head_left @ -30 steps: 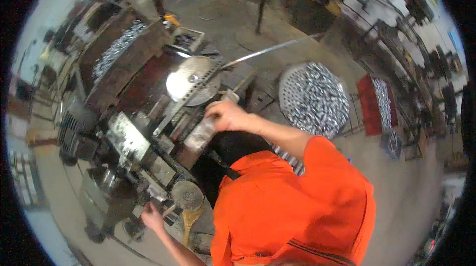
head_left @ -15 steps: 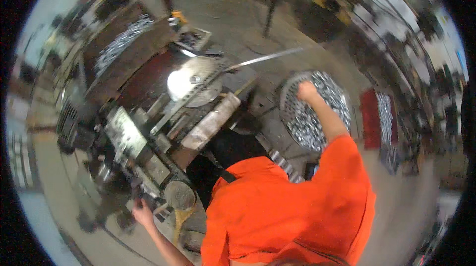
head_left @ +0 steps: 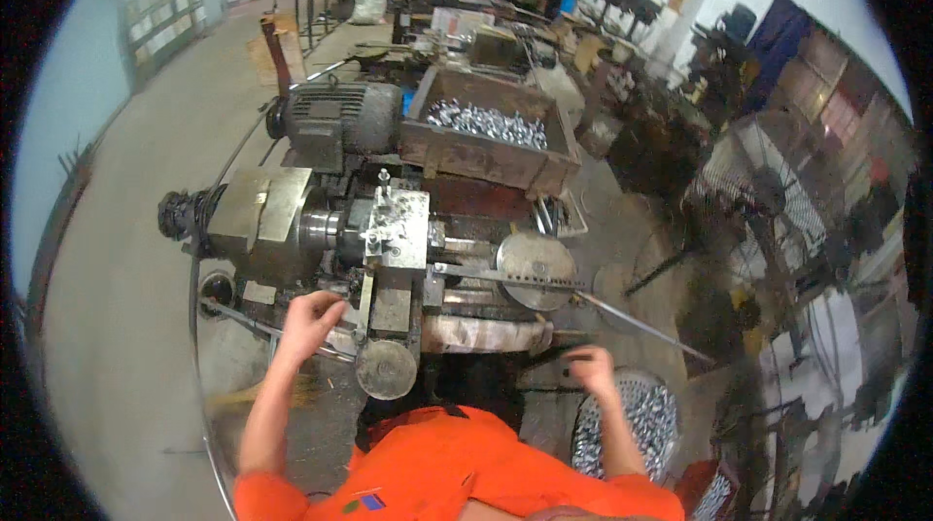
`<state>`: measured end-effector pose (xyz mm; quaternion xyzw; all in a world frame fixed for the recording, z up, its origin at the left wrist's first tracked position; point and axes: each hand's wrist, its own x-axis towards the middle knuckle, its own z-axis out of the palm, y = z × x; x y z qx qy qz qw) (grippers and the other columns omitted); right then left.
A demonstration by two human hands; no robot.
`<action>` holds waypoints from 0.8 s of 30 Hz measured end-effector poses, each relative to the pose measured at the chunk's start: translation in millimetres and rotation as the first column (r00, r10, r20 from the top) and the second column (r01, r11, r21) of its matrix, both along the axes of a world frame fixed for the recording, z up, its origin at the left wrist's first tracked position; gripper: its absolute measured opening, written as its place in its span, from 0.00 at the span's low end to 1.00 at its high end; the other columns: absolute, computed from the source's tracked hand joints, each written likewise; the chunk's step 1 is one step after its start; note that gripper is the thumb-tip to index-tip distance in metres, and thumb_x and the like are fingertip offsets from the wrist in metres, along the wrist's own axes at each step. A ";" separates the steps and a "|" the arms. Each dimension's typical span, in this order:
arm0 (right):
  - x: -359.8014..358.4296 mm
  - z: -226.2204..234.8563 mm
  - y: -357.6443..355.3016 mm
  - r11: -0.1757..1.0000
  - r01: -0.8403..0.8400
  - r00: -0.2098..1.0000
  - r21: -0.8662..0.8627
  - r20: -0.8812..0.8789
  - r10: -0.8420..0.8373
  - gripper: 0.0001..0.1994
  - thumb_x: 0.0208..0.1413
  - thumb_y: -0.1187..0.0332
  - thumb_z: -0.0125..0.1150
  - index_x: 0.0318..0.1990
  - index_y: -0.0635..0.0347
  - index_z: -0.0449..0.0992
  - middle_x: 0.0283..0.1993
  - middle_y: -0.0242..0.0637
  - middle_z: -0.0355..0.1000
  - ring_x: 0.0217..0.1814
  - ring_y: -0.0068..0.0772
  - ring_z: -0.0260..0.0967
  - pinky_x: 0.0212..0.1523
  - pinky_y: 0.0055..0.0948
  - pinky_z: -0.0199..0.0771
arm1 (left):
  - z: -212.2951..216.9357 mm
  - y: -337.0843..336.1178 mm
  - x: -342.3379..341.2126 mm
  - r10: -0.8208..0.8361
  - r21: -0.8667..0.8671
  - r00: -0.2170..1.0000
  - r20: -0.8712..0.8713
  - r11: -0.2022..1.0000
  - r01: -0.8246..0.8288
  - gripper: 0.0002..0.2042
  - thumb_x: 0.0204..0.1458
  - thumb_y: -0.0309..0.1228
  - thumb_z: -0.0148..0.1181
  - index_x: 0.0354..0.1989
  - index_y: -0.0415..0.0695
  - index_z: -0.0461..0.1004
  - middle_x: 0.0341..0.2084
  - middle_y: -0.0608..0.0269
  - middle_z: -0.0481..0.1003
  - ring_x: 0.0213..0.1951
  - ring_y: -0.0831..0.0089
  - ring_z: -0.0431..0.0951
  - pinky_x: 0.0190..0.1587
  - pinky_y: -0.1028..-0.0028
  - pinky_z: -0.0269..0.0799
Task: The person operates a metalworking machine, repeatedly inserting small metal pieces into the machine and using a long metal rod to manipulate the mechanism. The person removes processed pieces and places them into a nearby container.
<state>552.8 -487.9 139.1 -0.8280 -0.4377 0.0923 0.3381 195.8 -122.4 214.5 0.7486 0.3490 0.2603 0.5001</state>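
My left hand (head_left: pixel 313 321) is beside the left side of a small lathe-like machine (head_left: pixel 398 229), its fingers curled together near a flat upright metal bar (head_left: pixel 365 302). Whatever it may hold is hidden. My right hand (head_left: pixel 591 371) hovers at the near rim of the machine, above and beside a round perforated basin (head_left: pixel 637 385) of small shiny metal parts (head_left: pixel 622 434). Its fingers are drawn together and point left; any small piece in them is too blurred to make out. A round metal disc (head_left: pixel 386 368) sits just right of my left hand.
A wooden crate (head_left: pixel 491 171) with shiny metal parts stands behind the machine, by a grey motor (head_left: pixel 345 118). A long thin rod (head_left: pixel 646 327) slants out to the right from a perforated bar (head_left: pixel 505 275). A fan (head_left: pixel 763 186) stands at right.
My view has swung up and round toward the machine. My right hand has come from over the basin's parts toward the machine; my left hand has moved up alongside the bar.
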 end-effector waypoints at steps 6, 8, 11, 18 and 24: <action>-127.4 67.3 176.5 0.703 -0.571 0.780 0.424 0.013 0.626 0.18 0.30 0.74 0.58 0.36 0.53 0.79 0.43 0.43 0.69 0.45 0.41 0.68 0.45 0.32 0.68 | -32.7 -33.6 58.3 -0.341 -0.444 0.892 0.296 0.778 0.444 0.22 0.58 0.45 0.46 0.36 0.34 0.72 0.25 0.57 0.76 0.27 0.72 0.77 0.31 0.75 0.72; -151.3 93.4 200.8 0.641 -0.613 0.759 0.462 0.121 0.639 0.19 0.29 0.76 0.56 0.35 0.54 0.79 0.42 0.43 0.69 0.42 0.42 0.67 0.43 0.32 0.68 | -19.0 -50.5 54.9 -0.216 -0.612 0.837 0.503 0.595 0.521 0.22 0.58 0.46 0.44 0.37 0.34 0.70 0.26 0.54 0.76 0.29 0.67 0.78 0.34 0.72 0.74; -162.3 97.5 212.5 0.592 -0.641 0.738 0.488 0.181 0.650 0.19 0.28 0.76 0.56 0.35 0.55 0.79 0.41 0.43 0.69 0.41 0.42 0.67 0.42 0.33 0.68 | -16.0 -55.0 43.5 -0.042 -0.650 0.764 0.643 0.498 0.575 0.19 0.58 0.42 0.45 0.36 0.36 0.71 0.25 0.55 0.76 0.27 0.66 0.78 0.32 0.70 0.74; -169.8 95.8 214.6 0.604 -0.741 0.672 0.295 0.296 0.679 0.17 0.27 0.73 0.58 0.33 0.56 0.78 0.40 0.42 0.68 0.40 0.43 0.66 0.40 0.35 0.69 | -15.5 -51.2 30.3 -0.099 -0.418 0.905 0.414 0.863 0.285 0.15 0.50 0.38 0.58 0.26 0.36 0.72 0.17 0.63 0.72 0.19 0.76 0.73 0.23 0.78 0.68; -167.5 100.8 244.0 0.544 -0.838 0.535 0.035 0.246 0.808 0.13 0.29 0.67 0.61 0.29 0.57 0.78 0.45 0.44 0.69 0.42 0.46 0.66 0.43 0.38 0.68 | 7.8 -24.5 15.6 -0.202 0.212 0.975 -0.090 0.953 0.217 0.13 0.46 0.38 0.60 0.28 0.38 0.74 0.17 0.60 0.74 0.22 0.75 0.73 0.26 0.73 0.69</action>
